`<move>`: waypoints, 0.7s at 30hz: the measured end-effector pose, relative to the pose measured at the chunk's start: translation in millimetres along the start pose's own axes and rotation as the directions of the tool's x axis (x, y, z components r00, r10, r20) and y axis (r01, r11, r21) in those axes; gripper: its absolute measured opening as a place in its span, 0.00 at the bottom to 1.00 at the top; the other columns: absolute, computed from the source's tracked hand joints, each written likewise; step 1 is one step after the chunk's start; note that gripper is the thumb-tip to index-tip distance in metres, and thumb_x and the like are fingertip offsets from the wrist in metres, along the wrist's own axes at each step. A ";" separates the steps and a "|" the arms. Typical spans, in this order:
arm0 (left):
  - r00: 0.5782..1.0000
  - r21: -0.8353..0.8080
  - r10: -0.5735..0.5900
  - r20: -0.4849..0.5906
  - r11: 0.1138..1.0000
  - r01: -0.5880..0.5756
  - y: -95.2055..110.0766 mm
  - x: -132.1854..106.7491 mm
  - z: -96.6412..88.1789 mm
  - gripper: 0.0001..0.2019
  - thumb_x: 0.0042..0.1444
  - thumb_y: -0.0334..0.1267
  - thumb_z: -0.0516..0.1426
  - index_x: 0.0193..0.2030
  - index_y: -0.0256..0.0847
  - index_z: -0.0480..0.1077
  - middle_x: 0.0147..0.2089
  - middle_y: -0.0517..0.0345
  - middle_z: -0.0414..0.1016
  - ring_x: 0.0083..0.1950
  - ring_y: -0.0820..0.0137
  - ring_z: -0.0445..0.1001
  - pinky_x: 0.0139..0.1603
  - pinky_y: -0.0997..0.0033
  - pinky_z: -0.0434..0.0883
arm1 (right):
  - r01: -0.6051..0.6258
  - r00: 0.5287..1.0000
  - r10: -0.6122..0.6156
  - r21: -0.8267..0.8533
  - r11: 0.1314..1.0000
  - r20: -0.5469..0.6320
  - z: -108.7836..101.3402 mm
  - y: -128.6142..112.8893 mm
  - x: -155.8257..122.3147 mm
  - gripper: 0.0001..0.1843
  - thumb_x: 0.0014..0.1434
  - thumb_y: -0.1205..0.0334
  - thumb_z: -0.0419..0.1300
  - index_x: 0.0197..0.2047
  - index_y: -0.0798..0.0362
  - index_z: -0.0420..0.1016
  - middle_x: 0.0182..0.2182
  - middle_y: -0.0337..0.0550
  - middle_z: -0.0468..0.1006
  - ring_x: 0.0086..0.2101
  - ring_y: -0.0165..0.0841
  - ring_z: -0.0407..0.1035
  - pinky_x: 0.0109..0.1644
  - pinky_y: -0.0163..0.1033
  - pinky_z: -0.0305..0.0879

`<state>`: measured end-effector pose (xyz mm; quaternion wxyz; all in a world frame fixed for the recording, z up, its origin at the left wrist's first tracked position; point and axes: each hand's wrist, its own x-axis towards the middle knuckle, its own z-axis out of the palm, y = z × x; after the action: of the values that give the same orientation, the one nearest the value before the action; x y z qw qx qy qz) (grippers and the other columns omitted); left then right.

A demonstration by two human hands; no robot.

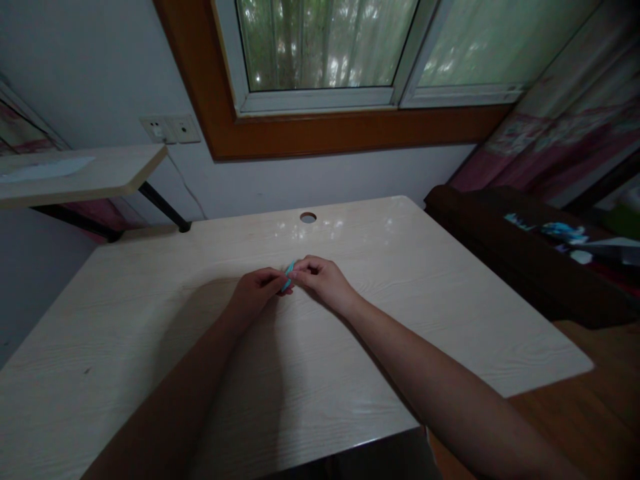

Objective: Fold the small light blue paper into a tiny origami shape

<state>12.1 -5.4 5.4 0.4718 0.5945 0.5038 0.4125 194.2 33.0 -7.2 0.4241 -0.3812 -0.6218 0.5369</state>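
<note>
Between my two hands, over the middle of the desk point(425, 280), is a small thin turquoise strip point(289, 269), held at a slant. My left hand point(257, 290) pinches its lower left side between thumb and fingers. From the right, my right hand point(320, 277) grips it with thumb and forefinger. The fingertips of both hands nearly meet and cover part of the strip, so its exact kind cannot be made out.
A raised shelf point(100, 175) on black legs stands at the back left. A round cable hole point(309, 217) sits near the desk's rear edge. To the right, a dark wooden piece of furniture point(490, 247) carries several turquoise and white items point(565, 233). Behind are a wall socket point(170, 129) and a window.
</note>
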 end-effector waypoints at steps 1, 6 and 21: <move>1.000 -0.015 -0.003 0.003 1.000 0.003 -1.9 0.3 0.1 0.12 0.56 0.46 0.60 0.34 0.39 0.78 0.32 0.54 0.81 0.35 0.67 0.78 0.41 0.69 0.73 | -0.004 1.000 0.004 0.008 1.000 0.004 0.1 -0.4 -0.1 0.13 0.51 0.53 0.68 0.31 0.55 0.77 0.28 0.42 0.79 0.30 0.32 0.71 0.39 0.40 0.66; 0.998 -0.051 0.046 0.049 0.998 -0.043 -9.5 1.2 1.1 0.12 0.57 0.45 0.59 0.34 0.39 0.77 0.33 0.55 0.79 0.37 0.67 0.76 0.42 0.70 0.71 | -0.022 0.997 0.014 0.114 0.993 0.072 0.7 -0.6 -0.5 0.14 0.52 0.51 0.68 0.31 0.55 0.76 0.28 0.42 0.78 0.30 0.32 0.72 0.38 0.40 0.66; 0.990 0.149 0.135 0.032 0.979 -0.139 -7.3 -0.1 -0.8 0.12 0.60 0.42 0.57 0.28 0.38 0.72 0.26 0.61 0.70 0.27 0.73 0.69 0.31 0.74 0.65 | -0.004 0.998 0.002 0.025 1.000 0.062 -0.4 1.9 0.1 0.13 0.53 0.53 0.67 0.32 0.55 0.78 0.29 0.41 0.76 0.30 0.30 0.66 0.36 0.37 0.62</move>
<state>9.8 -5.1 -1.5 0.4014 0.6663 0.4863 0.3981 194.6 33.4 -9.1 0.4083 -0.3599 -0.6273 0.5570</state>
